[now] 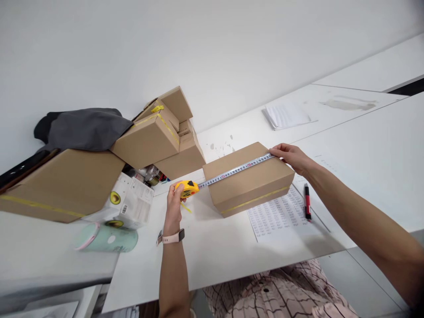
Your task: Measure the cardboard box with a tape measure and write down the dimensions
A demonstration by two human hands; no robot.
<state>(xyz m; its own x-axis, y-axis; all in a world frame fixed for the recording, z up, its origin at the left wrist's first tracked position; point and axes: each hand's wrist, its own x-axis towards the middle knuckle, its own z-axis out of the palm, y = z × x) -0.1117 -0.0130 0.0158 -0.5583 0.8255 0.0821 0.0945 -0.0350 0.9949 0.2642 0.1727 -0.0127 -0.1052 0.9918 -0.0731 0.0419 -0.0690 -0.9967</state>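
A closed cardboard box [251,187] with a yellow tape stripe lies on the white table [212,247]. A measuring tape blade [235,169] stretches across its top. My left hand [174,204], with a pink watch on the wrist, is closed round the yellow tape measure case [187,188] at the box's left end. My right hand [291,157] pinches the blade's tip down at the box's far right corner.
A printed sheet of numbers [281,214] lies under the box's right side, with a red and black marker [307,202] on it. Stacked cardboard boxes [159,137], a dark cloth [82,128], a white avocado carton [129,203] and a mint green bottle [107,238] crowd the left. Papers [286,115] lie farther back.
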